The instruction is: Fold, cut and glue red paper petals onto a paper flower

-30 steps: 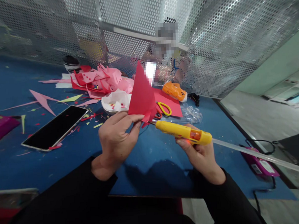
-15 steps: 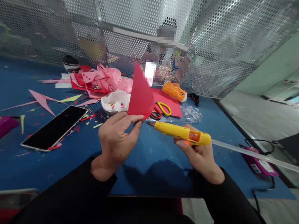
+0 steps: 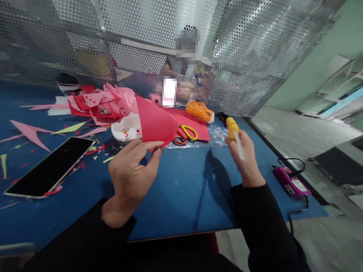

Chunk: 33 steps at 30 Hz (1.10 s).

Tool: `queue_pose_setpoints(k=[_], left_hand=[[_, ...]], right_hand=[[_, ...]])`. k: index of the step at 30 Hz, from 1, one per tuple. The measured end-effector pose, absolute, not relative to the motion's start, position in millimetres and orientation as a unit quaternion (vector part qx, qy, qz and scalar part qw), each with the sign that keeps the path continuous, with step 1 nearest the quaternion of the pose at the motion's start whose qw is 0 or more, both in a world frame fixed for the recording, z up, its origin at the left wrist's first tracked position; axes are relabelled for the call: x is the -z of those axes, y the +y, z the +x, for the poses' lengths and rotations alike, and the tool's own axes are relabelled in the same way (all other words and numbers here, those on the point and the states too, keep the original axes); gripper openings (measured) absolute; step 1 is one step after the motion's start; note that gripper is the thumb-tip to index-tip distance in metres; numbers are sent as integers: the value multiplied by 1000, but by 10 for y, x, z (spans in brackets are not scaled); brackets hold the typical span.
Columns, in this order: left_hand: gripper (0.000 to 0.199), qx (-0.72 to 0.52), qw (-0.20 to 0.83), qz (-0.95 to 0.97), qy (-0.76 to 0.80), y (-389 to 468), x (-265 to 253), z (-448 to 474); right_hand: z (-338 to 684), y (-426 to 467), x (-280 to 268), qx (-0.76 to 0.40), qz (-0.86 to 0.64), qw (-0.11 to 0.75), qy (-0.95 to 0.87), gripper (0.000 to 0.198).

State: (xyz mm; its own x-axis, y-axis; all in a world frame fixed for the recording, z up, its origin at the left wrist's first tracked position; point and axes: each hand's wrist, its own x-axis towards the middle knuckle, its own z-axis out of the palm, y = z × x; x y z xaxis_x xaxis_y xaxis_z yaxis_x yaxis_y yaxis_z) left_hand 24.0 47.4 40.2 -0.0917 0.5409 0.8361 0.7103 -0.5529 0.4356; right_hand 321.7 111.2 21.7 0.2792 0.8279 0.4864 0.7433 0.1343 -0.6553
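Observation:
Between the thumb and fingers of my left hand point(image 3: 135, 170) is the lower edge of a folded piece of red paper point(image 3: 157, 122), raised above the table. My right hand point(image 3: 245, 153) is wrapped round a yellow hot glue gun point(image 3: 233, 127), held up apart from the paper. Its nozzle points away from me and is hidden; a clear glue stick point(image 3: 239, 145) sticks out of its back end. Behind the red paper lie scissors point(image 3: 189, 132) with yellow and red handles, on a flat red sheet point(image 3: 201, 129).
A phone point(image 3: 49, 168) lies at left among paper scraps, near a white bowl point(image 3: 121, 130) and a pink and red paper heap point(image 3: 104, 101). An orange packet point(image 3: 200, 110) is at the back. A purple power strip point(image 3: 292, 182) sits at right. A person is behind the mesh screen point(image 3: 153, 33).
My right hand has swung the glue gun away from the red paper, to the right and forward, turning its nozzle away from me. The red paper has tilted leftward in my left hand.

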Motion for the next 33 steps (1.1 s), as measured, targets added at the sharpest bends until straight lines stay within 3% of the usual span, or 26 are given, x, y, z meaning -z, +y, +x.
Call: queue_pose_setpoints(k=[5,11,16,20,22,24,29,33], left_hand=[[13,583,46,-678,-445,453,-423,239],[15,597,-3,-673,-437,426,-417,237],[11,607,-79,-642,-462,448,-398,238],[6,606,-199,-597,-487,462,-419,238],[4,611,-259,-574,-480,472,-425,236],[6,611,-318,-557,-464,486,-425,233],[7,602,-434,-516,-427,516,-431,236],[12,595,-437,-521,-429,502,-450,248]], right_hand=[[3334,1318,-140,28,-741,352,-571,35],[3292,1540,-117,51,-764,282,-578,19],[3309,1561,-171,45,-742,300,-597,14],[3097,1398,-316,34,-686,367,-628,33],[2877,1271,-413,-18,-629,407,-662,42],[2629,1136,-508,-174,-484,494,-701,51],[2203,899,-645,-364,-399,449,-712,79],[2108,837,-633,-448,-396,469,-651,73]])
